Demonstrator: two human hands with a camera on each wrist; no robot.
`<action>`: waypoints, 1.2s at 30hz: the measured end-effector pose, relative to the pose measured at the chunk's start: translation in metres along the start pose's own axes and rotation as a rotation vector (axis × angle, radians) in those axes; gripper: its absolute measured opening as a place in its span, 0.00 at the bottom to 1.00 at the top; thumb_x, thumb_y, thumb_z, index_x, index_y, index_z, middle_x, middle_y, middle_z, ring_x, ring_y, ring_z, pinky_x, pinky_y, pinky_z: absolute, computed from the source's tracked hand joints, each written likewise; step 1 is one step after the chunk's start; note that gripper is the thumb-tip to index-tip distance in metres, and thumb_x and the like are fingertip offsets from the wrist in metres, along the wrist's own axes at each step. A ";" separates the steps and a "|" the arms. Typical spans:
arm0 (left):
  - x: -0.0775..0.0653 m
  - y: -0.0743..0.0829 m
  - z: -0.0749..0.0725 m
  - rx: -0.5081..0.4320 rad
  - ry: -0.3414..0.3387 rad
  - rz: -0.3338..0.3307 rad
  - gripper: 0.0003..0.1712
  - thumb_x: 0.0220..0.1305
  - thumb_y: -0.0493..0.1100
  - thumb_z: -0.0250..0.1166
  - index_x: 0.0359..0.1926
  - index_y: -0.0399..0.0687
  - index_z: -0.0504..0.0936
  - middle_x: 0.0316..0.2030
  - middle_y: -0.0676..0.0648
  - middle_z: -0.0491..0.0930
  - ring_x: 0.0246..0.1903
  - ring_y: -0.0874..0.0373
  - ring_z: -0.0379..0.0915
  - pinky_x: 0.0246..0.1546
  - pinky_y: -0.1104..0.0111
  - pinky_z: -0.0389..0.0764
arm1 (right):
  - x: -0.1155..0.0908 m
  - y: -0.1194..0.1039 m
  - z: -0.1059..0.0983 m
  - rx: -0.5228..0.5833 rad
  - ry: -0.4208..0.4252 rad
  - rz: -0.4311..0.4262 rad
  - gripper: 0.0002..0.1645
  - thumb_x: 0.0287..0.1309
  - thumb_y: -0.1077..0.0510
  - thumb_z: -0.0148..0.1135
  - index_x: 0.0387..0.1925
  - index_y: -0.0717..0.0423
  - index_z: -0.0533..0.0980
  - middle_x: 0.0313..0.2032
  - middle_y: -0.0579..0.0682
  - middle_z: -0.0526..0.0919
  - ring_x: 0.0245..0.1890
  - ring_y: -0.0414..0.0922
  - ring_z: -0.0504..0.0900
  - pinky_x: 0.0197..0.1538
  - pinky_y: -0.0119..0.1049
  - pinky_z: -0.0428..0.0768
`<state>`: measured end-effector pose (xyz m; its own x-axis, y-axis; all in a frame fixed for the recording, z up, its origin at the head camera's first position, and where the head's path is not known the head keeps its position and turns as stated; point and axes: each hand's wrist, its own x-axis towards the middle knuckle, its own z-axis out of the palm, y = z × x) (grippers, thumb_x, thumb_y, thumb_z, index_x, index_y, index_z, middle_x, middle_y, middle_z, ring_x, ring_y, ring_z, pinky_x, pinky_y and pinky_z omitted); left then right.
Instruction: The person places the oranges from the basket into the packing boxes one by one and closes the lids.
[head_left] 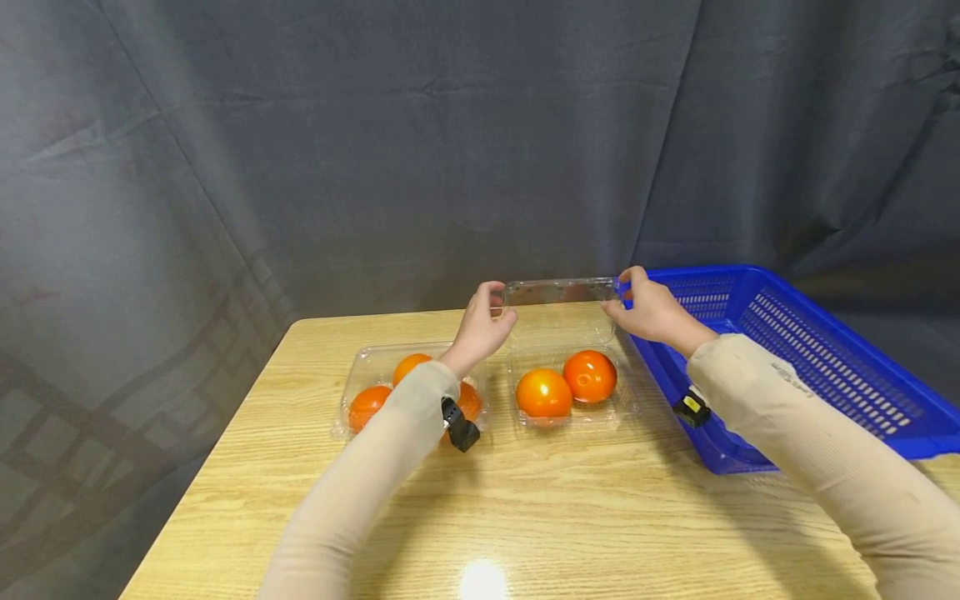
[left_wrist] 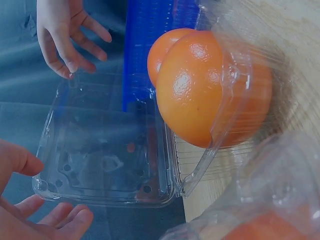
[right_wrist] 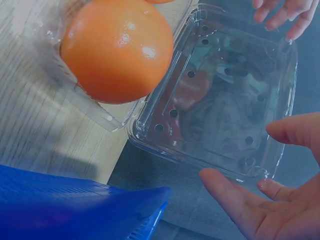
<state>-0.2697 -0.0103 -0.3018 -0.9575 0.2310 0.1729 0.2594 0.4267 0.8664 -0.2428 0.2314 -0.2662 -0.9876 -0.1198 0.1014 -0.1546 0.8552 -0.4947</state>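
A clear plastic clamshell box [head_left: 596, 423] stands on the table with its lid [head_left: 562, 325] raised at the back. Inside the base lie two glossy oranges, one in front [head_left: 543, 392] and one behind to the right [head_left: 590, 376]. My left hand [head_left: 483, 325] holds the lid's upper left corner between thumb and fingers. At the opposite corner, my right hand [head_left: 651, 310] has thumb and fingers around the rim. Small round holes show in the lid [right_wrist: 227, 105] in the right wrist view. Under my left forearm sits a second clear box [head_left: 375, 367] with several oranges, partly hidden.
A blue plastic basket [head_left: 843, 327] stands on the right, close beside the raised lid and beneath my right forearm. Dark grey curtain [head_left: 420, 167] hangs behind the wooden table [head_left: 525, 517]. Black cameras sit on my left wrist [head_left: 459, 425] and right wrist [head_left: 692, 408].
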 end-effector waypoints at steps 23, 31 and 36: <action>-0.009 -0.001 -0.002 0.045 -0.028 0.048 0.22 0.62 0.41 0.53 0.57 0.45 0.62 0.50 0.39 0.68 0.52 0.45 0.68 0.53 0.58 0.72 | -0.013 0.002 -0.002 -0.031 -0.014 -0.024 0.33 0.59 0.52 0.52 0.56 0.72 0.55 0.49 0.76 0.70 0.49 0.67 0.72 0.50 0.57 0.72; -0.011 -0.002 -0.003 0.046 -0.036 0.055 0.21 0.63 0.41 0.54 0.56 0.44 0.62 0.50 0.39 0.68 0.51 0.46 0.69 0.53 0.59 0.73 | -0.016 0.001 -0.002 -0.044 0.004 -0.039 0.33 0.58 0.52 0.53 0.55 0.73 0.56 0.47 0.76 0.72 0.45 0.66 0.74 0.48 0.56 0.73; -0.013 -0.001 -0.004 0.049 -0.043 0.070 0.21 0.62 0.41 0.54 0.55 0.43 0.62 0.50 0.38 0.68 0.51 0.46 0.69 0.53 0.59 0.73 | -0.018 0.000 -0.003 -0.052 -0.010 -0.041 0.33 0.58 0.52 0.53 0.55 0.73 0.56 0.47 0.75 0.72 0.44 0.65 0.75 0.47 0.55 0.74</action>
<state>-0.2583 -0.0175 -0.3033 -0.9307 0.2987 0.2113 0.3327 0.4505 0.8285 -0.2248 0.2347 -0.2657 -0.9808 -0.1601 0.1115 -0.1933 0.8747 -0.4445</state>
